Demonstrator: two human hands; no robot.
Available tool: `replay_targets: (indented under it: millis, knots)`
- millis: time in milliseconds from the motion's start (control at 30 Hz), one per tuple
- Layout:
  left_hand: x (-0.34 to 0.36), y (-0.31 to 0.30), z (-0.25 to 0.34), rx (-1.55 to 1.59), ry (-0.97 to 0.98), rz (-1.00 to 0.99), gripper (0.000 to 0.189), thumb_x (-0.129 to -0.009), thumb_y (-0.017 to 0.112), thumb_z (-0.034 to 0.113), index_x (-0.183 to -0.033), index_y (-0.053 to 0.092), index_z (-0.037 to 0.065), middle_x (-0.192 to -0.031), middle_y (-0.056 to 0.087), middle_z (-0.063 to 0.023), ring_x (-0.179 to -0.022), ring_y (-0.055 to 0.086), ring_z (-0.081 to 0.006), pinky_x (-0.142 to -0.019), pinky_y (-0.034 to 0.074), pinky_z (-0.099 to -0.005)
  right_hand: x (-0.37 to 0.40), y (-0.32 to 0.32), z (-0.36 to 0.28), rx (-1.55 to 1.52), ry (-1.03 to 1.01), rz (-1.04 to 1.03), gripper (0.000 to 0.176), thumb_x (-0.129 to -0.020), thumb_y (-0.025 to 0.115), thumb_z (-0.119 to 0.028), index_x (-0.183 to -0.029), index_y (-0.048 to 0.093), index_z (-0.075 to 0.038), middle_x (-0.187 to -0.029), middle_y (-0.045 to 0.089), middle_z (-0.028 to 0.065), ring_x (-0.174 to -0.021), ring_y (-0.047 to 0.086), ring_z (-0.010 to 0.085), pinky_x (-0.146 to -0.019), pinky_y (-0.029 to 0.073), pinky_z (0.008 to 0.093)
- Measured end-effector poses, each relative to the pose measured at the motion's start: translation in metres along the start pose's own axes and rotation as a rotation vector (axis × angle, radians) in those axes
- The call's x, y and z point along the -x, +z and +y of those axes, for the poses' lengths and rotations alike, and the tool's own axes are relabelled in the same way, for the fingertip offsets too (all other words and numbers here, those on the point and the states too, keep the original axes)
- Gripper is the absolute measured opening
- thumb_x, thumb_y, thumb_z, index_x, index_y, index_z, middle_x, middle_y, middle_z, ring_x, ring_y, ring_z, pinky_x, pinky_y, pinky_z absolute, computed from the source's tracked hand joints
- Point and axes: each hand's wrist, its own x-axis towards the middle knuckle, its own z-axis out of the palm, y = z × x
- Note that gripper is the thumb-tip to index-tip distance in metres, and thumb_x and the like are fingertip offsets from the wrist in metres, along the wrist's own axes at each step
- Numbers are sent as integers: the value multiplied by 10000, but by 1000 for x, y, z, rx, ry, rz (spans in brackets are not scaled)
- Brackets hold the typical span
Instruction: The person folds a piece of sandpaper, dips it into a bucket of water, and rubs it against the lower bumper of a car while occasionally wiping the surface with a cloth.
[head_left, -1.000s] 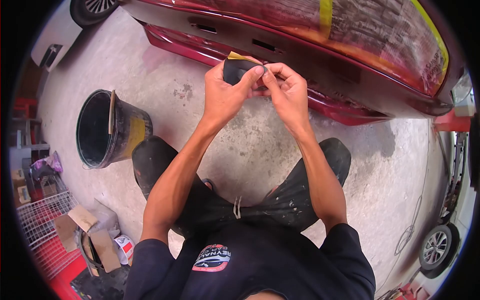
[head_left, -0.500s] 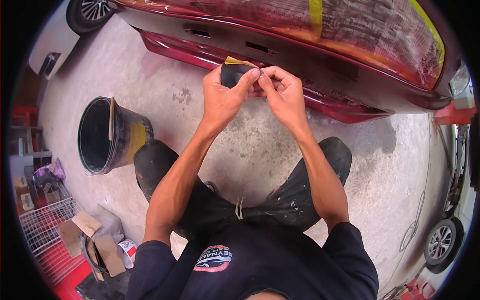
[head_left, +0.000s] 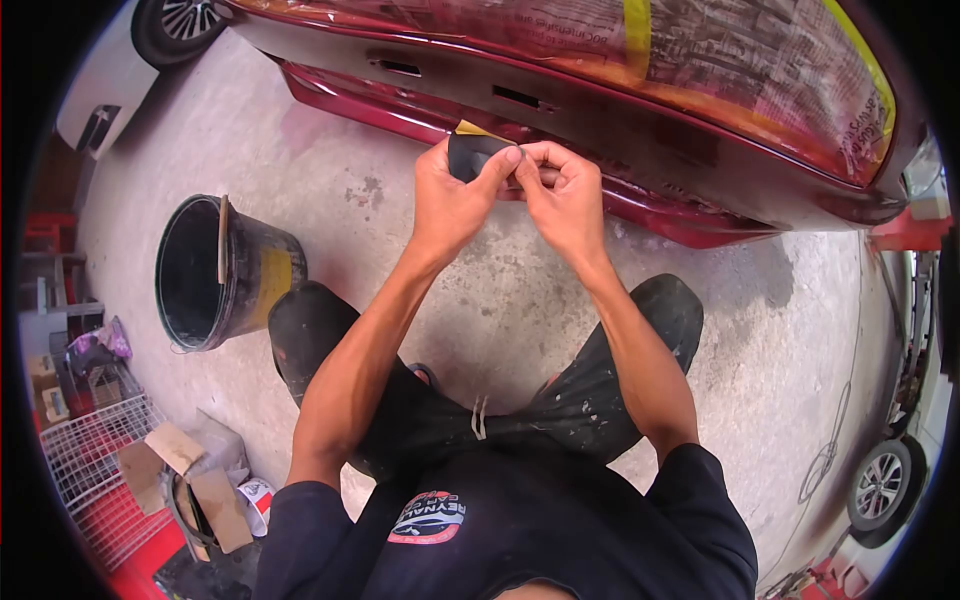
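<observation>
Between my hands is a folded dark sheet (head_left: 466, 158) with a yellow-brown back showing at its top edge. My left hand (head_left: 452, 198) is closed on the sheet's left part, thumb on its near face. On the sheet's right end, the fingers of my right hand (head_left: 562, 190) are pinched, and the two thumbs nearly meet. Both hands are in front of the lower rear of a dark red car (head_left: 590, 110), whose window is masked with newspaper (head_left: 740, 70) and yellow tape.
A black bucket (head_left: 235, 270) stands on the concrete floor to the left. Lower left are an open cardboard box (head_left: 215, 505) and a white wire rack (head_left: 100, 450). A car wheel (head_left: 882, 485) shows at right, near a thin cable on the floor.
My left hand and the sheet have shifted slightly right and down. My right hand has moved slightly and still pinches the sheet.
</observation>
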Motion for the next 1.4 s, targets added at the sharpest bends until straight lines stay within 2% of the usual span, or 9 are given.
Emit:
replay_targets:
  millis: [67, 767, 867, 967, 1067, 1167, 1267, 1367, 1400]
  knots:
    - [-4, -3, -3, 14, -1, -1, 199, -950, 832, 207, -936, 754, 25, -737, 700, -9, -585, 561, -38, -513, 426, -208, 1, 3, 3, 18, -21, 4, 164, -1038, 648, -60, -972, 725, 68, -836, 769, 82, -771, 741, 119, -725, 619, 293]
    - [-3, -5, -4, -32, -57, 30, 211, -977, 800, 203, -914, 721, 18, -711, 680, -21, -570, 576, -61, -510, 461, -229, 3, 6, 5, 117, -84, 46, 134, -991, 703, -62, -933, 731, 55, -792, 771, 69, -755, 753, 120, -664, 586, 277]
    - [3, 0, -8, 1, 17, 24, 224, -978, 799, 214, -907, 724, 16, -715, 685, -24, -568, 576, -63, -509, 463, -229, 2, 0, 3, 155, -51, 37, 128, -991, 698, -57, -925, 727, 49, -785, 770, 69, -762, 758, 124, -657, 578, 270]
    - [0, 2, -3, 34, -30, 26, 222, -975, 803, 210, -901, 724, 16, -717, 691, -26, -565, 578, -67, -507, 465, -231, 6, 1, 2, 212, -44, 6, 128, -1045, 656, -40, -1005, 699, 74, -878, 745, 66, -795, 714, 101, -714, 605, 265]
    - [-1, 3, -3, 18, -53, 59, 218, -975, 802, 206, -902, 726, 16, -715, 691, -25, -565, 580, -68, -501, 463, -234, 2, 3, 2, 136, -66, 61, 131, -990, 709, -64, -932, 731, 52, -791, 773, 75, -758, 756, 119, -667, 580, 270]
    - [1, 3, -5, -5, -25, 51, 213, -974, 803, 204, -905, 724, 18, -717, 693, -23, -566, 583, -67, -498, 461, -237, 1, 3, 1, 127, -83, 61, 126, -986, 711, -60, -936, 734, 53, -798, 776, 73, -758, 757, 117, -663, 578, 272]
    - [-2, 2, 1, -13, -78, 91, 198, -971, 803, 194, -914, 718, 25, -723, 690, -23, -557, 583, -73, -492, 457, -241, 4, 2, 9, 209, -101, 14, 145, -1012, 702, -72, -982, 728, 68, -878, 783, 107, -813, 766, 148, -713, 618, 295]
    - [-8, -3, 19, 105, -72, 124, 171, -974, 795, 165, -931, 708, 24, -740, 698, -29, -601, 614, -64, -501, 469, -229, 1, 7, -14, -219, -1, -41, 182, -1041, 686, -97, -1053, 712, 83, -981, 777, 155, -885, 770, 195, -788, 660, 341]
    - [-8, -4, 26, 156, -81, 104, 183, -967, 806, 181, -952, 710, 26, -735, 697, -31, -582, 615, -77, -491, 452, -233, -1, 3, -19, -203, -14, -82, 216, -1059, 667, -121, -1100, 695, 89, -1046, 763, 186, -936, 768, 233, -852, 676, 384]
